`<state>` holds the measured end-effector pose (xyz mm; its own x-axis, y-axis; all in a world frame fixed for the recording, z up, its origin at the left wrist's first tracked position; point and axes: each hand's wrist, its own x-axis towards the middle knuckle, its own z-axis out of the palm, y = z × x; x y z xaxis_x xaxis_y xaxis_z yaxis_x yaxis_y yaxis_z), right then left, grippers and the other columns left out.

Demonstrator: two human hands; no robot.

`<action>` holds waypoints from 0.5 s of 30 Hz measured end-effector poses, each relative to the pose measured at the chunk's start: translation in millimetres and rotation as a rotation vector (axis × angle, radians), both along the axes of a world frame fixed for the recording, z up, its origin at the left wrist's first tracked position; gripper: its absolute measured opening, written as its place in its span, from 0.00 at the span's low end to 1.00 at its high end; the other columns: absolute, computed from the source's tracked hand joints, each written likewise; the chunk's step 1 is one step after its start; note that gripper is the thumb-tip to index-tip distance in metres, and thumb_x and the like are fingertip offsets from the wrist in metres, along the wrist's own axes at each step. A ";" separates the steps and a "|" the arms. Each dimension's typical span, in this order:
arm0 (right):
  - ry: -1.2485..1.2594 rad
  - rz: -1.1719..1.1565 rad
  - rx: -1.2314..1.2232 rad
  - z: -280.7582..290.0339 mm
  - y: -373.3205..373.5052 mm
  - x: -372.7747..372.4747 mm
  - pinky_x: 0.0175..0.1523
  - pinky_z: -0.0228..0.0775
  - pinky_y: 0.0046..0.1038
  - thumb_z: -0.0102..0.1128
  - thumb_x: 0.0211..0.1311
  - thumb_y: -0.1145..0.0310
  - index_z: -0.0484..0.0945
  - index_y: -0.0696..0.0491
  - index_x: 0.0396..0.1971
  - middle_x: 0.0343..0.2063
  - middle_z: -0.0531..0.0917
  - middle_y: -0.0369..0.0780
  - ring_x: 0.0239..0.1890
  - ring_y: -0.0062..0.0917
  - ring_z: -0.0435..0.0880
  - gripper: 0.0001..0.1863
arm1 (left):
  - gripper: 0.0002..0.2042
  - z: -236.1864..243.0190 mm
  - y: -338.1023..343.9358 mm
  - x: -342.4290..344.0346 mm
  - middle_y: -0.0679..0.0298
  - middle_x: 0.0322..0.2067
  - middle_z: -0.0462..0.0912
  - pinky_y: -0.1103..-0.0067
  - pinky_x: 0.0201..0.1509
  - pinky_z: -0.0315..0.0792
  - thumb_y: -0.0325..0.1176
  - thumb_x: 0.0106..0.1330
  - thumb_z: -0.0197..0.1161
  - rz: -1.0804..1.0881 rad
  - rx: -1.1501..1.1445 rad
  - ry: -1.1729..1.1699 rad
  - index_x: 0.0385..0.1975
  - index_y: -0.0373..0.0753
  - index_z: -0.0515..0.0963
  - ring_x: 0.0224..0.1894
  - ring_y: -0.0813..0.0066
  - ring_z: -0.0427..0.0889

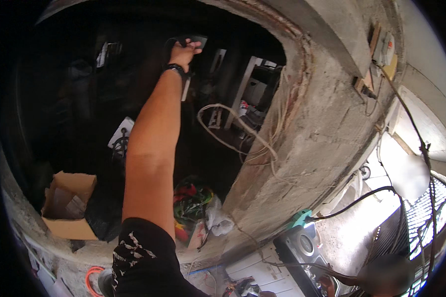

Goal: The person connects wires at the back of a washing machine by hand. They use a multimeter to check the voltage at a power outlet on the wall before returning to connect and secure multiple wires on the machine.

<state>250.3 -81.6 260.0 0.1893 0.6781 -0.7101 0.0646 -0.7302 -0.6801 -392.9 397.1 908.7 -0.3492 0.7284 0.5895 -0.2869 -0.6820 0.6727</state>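
My left arm, in a black sleeve point(136, 252) with pale marks, stretches up through a large opening in a concrete wall. A dark band point(175, 67) circles the wrist. At the far end, my left hand point(184, 53) has its fingers bent around the edge of a dark, flat, slightly shiny piece point(198, 41). Deep shadow hides most of that piece, so its kind is unclear. My right hand is out of the picture.
An opened cardboard box point(69, 208) and a colourful plastic bag point(191, 200) sit on the ledge. Loose cables point(248, 131) loop beside the concrete wall point(302, 133). Lower right are a two-burner stove point(302, 247), a green power strip point(300, 218) and hanging black wires point(426, 148). Two blurred round shapes appear there.
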 end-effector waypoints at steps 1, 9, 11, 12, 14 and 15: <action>0.010 0.008 -0.016 -6.9 -4.3 -2.1 0.52 0.79 0.38 0.59 0.70 0.65 0.71 0.52 0.66 0.50 0.84 0.41 0.53 0.35 0.83 0.25 | 0.19 -9.2 -16.4 -20.0 0.59 0.53 0.84 0.85 0.35 0.69 0.29 0.76 0.56 0.009 -0.034 -0.078 0.64 0.38 0.62 0.46 0.77 0.84; 0.070 0.102 -0.149 -89.7 -41.0 -10.2 0.51 0.80 0.38 0.60 0.70 0.66 0.71 0.53 0.66 0.50 0.84 0.41 0.53 0.35 0.83 0.26 | 0.13 -87.1 -134.5 -135.5 0.60 0.54 0.84 0.86 0.37 0.70 0.32 0.74 0.61 -0.210 0.009 0.153 0.54 0.40 0.75 0.38 0.82 0.79; 0.113 0.164 -0.161 -119.8 -45.2 -21.7 0.51 0.80 0.38 0.60 0.70 0.67 0.71 0.53 0.66 0.49 0.84 0.41 0.53 0.35 0.83 0.26 | 0.14 -89.9 -168.4 -142.0 0.58 0.55 0.83 0.86 0.39 0.70 0.32 0.73 0.61 -0.279 0.039 0.143 0.56 0.40 0.74 0.38 0.81 0.79; 0.026 0.266 -0.033 -127.7 -31.2 14.4 0.43 0.80 0.38 0.63 0.67 0.66 0.72 0.52 0.61 0.46 0.84 0.39 0.46 0.34 0.86 0.24 | 0.14 -88.9 -175.6 -133.7 0.58 0.56 0.83 0.85 0.39 0.71 0.31 0.74 0.61 -0.345 0.118 0.084 0.57 0.40 0.74 0.38 0.81 0.78; 0.069 0.329 0.004 -135.6 -5.0 22.9 0.37 0.80 0.37 0.64 0.66 0.64 0.74 0.52 0.57 0.43 0.83 0.38 0.40 0.32 0.88 0.21 | 0.16 -87.7 -189.5 -95.8 0.58 0.57 0.81 0.82 0.41 0.70 0.31 0.74 0.60 -0.432 0.136 0.018 0.59 0.37 0.74 0.34 0.81 0.73; 0.186 0.280 -0.061 -134.7 14.4 7.0 0.38 0.80 0.35 0.64 0.67 0.63 0.75 0.52 0.56 0.43 0.83 0.38 0.39 0.31 0.87 0.20 | 0.19 -101.8 -207.9 -90.7 0.58 0.57 0.81 0.80 0.44 0.69 0.31 0.74 0.60 -0.445 0.152 0.079 0.62 0.36 0.71 0.32 0.81 0.69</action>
